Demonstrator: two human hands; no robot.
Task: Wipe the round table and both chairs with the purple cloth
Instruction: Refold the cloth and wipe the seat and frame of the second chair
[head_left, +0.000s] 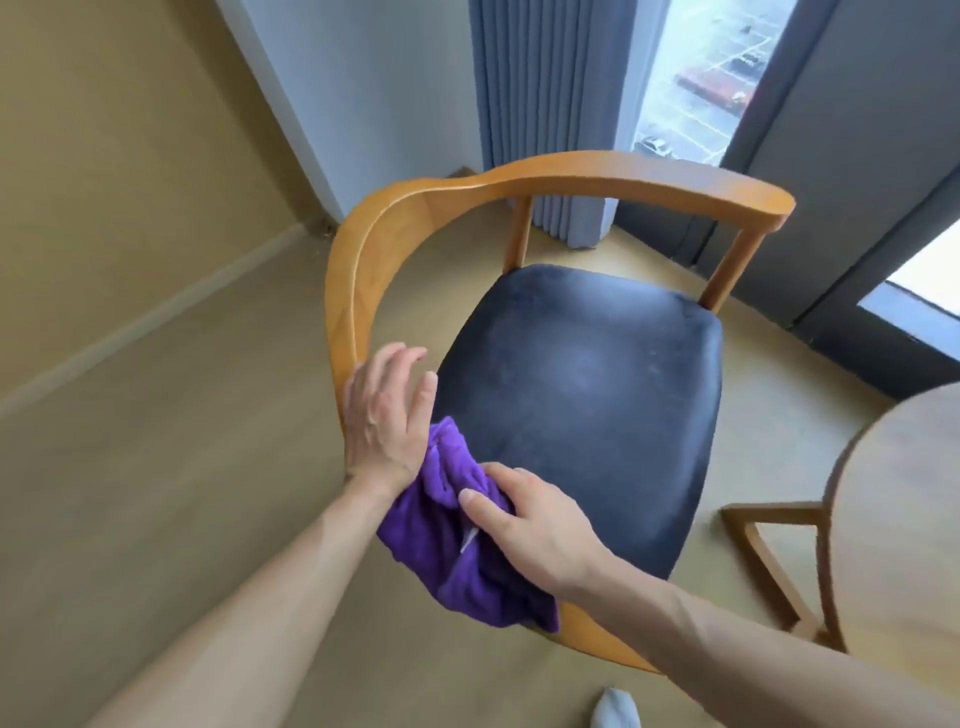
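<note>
— Nearest first?
— Right hand (535, 525) clamped on purple cloth (457, 551), bunched at near-left corner of dark seat (587, 395).
— And the left hand (387, 415)?
— Open, fingers spread, touching the cloth's upper end beside the wooden armrest (353, 291).
— Onward?
— Unwiped seat up and rightward from the fingers; round table (898, 519) beyond, right.

Lighting: soft, even daylight from the tall glass window (691, 78) at upper right, overexposed to near white; faint sheen on the dark padded chair seat (587, 395). Quality: slightly soft throughout, strong wide-angle bending at the edges, blurred pale wooden round table (904, 519) at right.
</note>
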